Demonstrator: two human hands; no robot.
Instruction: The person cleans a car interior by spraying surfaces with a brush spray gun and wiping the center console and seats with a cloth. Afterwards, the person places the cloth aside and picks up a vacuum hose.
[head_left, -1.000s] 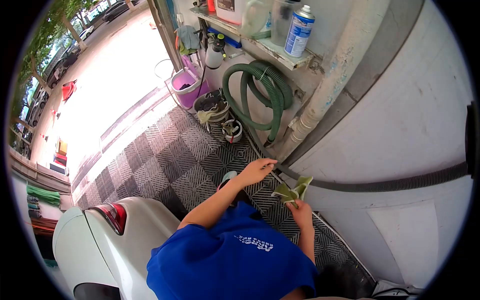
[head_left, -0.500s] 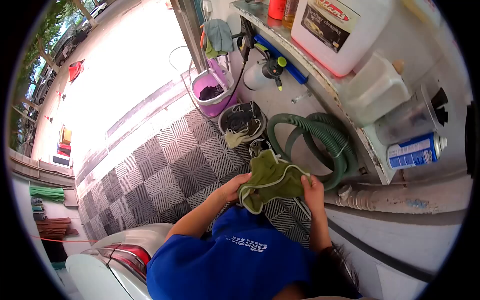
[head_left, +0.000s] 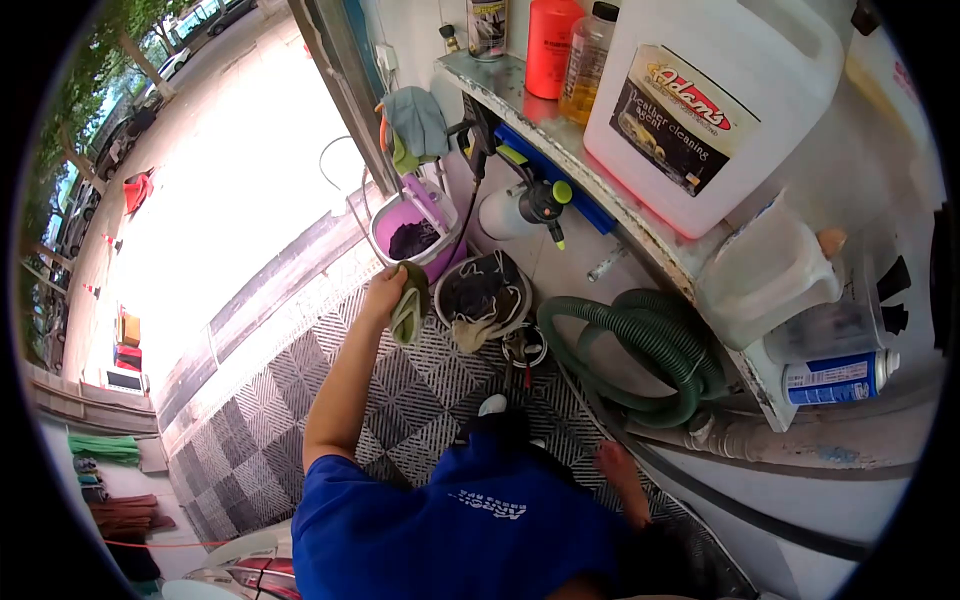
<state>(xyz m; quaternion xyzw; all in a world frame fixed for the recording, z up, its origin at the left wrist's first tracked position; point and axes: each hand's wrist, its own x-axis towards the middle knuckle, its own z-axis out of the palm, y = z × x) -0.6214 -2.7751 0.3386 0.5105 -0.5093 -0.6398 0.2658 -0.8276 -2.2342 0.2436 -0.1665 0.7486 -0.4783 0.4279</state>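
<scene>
My left hand (head_left: 384, 294) is stretched forward, closed on a folded green cloth (head_left: 410, 308) with a pale edge. The cloth hangs just left of a bucket (head_left: 528, 290) that holds dark and cream cloths, and below a purple bucket (head_left: 440, 262) with a dark cloth inside. Lower right, near my side and above the floor, is my right hand (head_left: 612, 462); it is blurred and its fingers are hard to make out, with nothing visible in it.
A shelf (head_left: 640, 195) carries a large white jug (head_left: 700, 110), bottles and a blue spray can (head_left: 838, 380). Below it are a coiled green hose (head_left: 640, 400) and a pump sprayer (head_left: 508, 214). Part of a car (head_left: 245, 562) shows at the lower left.
The cloth was spread between both hands; now only my left hand holds it, folded, farther forward and left. My right hand has let go and moved down. The shelf and buckets appear closer than at first.
</scene>
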